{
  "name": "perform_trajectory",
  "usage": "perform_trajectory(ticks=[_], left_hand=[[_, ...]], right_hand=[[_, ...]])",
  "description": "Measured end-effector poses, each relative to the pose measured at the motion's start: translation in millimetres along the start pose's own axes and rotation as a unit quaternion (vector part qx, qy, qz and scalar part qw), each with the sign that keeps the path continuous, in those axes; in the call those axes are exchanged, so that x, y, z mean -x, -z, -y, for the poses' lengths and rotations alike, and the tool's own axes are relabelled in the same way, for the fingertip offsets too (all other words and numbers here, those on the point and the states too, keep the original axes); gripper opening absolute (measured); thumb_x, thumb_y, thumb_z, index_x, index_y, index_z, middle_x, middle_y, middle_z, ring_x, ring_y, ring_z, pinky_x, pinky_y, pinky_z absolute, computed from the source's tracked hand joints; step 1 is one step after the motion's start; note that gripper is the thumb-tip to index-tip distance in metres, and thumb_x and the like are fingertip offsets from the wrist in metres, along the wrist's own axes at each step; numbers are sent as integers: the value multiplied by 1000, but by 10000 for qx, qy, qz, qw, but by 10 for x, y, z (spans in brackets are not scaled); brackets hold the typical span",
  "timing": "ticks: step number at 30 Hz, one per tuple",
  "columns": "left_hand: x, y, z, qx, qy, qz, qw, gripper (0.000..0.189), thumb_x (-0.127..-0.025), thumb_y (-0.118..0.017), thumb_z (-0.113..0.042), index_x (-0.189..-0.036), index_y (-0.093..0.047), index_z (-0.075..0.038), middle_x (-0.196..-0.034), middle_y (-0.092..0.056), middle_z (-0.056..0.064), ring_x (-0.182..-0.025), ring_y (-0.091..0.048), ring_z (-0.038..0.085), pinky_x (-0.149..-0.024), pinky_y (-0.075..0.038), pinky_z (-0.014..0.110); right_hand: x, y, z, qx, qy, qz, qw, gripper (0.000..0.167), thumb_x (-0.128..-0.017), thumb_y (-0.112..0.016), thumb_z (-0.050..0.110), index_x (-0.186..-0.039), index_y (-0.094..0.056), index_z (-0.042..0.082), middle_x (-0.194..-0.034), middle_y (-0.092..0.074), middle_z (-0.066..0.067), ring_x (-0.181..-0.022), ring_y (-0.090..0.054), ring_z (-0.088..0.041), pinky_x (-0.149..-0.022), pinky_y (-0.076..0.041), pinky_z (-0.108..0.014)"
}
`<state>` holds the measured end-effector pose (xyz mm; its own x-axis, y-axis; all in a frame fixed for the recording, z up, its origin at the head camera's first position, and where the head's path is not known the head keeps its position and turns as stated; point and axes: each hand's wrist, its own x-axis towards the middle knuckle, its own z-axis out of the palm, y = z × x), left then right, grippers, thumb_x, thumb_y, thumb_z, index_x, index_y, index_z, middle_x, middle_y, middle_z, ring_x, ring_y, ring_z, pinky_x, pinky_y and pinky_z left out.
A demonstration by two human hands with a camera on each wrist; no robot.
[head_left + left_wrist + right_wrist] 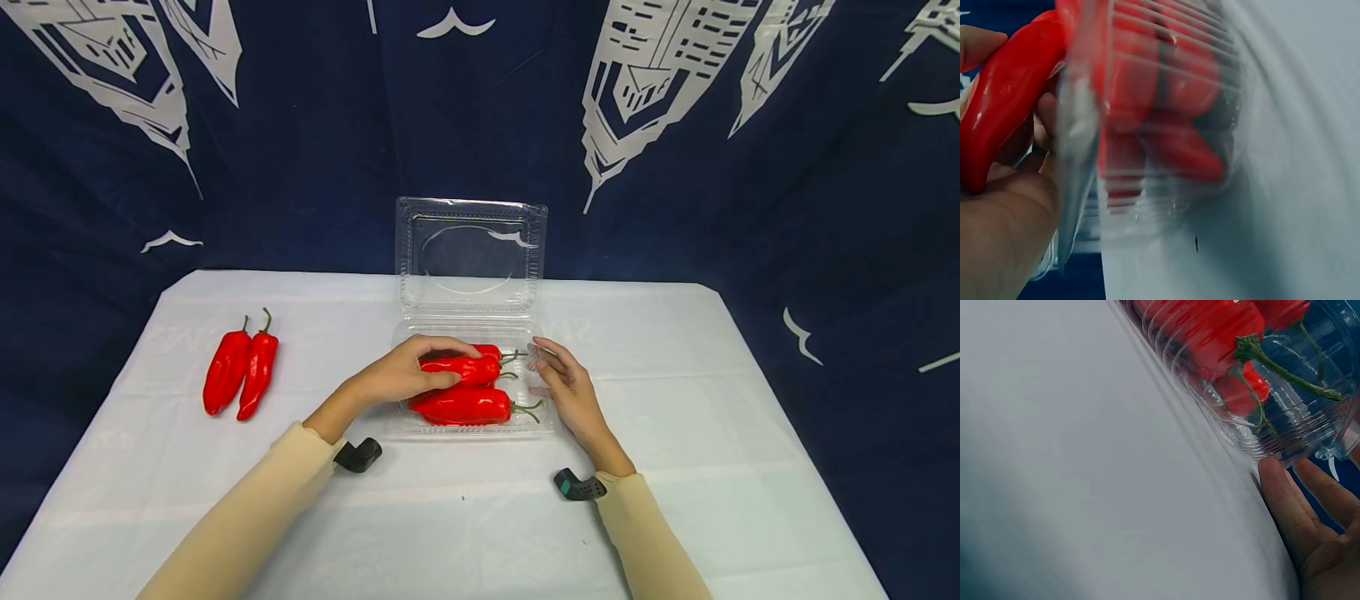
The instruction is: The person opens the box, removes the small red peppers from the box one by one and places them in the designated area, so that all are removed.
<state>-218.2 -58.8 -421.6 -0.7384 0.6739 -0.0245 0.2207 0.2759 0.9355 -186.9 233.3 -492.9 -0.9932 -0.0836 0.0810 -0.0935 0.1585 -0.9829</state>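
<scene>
My left hand grips a red pepper between thumb and fingers, over a clear plastic clamshell box. In the left wrist view this pepper lies along the palm, beside the box wall. More red peppers lie in the base, their green stems pointing right. At the box's right end is my right hand. The right wrist view shows its fingers fairly straight, fingertips right at the ribbed wall. The lid stands raised behind the base.
Two more red peppers, one wider and one slimmer, lie side by side on the left of the white-covered table. A dark blue cloth with white building prints hangs behind the table's far edge.
</scene>
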Motion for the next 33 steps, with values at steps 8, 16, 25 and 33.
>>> perform_trajectory(ticks=[8,16,25,33], left_hand=[[135,118,-2,519,34,-319,9981,38,-94,-64,-7,-131,-66,-16,-135,-61,7,-115,-60,27,-93,-56,37],[268,244,-42,597,9,-708,9957,36,-95,-65,-9,-131,-65,-16,-134,-63,6,-114,-62,26,-90,-58,32],[506,394,34,440,174,-1518,9873,35,-97,-65,-13,-132,-65,-16,-139,-58,7,-117,-58,27,-90,-57,27],[794,633,105,-235,539,-2494,9666,38,-99,-64,-22,-136,-62,-18,-141,-56,9,-119,-53,26,-85,-51,14]], right_hand=[[3,20,1,14,10,-23,10000,42,-105,-53,18,-146,-48,12,-147,-53,-16,-124,-57,-37,-82,-60,-29],[22,18,-8,-67,-43,5,10000,43,-105,-52,18,-147,-47,10,-148,-51,-17,-124,-57,-34,-82,-60,-28],[2,14,11,-21,-48,-19,10000,42,-105,-52,16,-146,-48,12,-147,-53,-16,-125,-57,-36,-81,-60,-28],[-3,7,6,-16,-63,11,10000,42,-105,-52,16,-147,-48,12,-148,-52,-16,-125,-57,-36,-81,-60,-28]])
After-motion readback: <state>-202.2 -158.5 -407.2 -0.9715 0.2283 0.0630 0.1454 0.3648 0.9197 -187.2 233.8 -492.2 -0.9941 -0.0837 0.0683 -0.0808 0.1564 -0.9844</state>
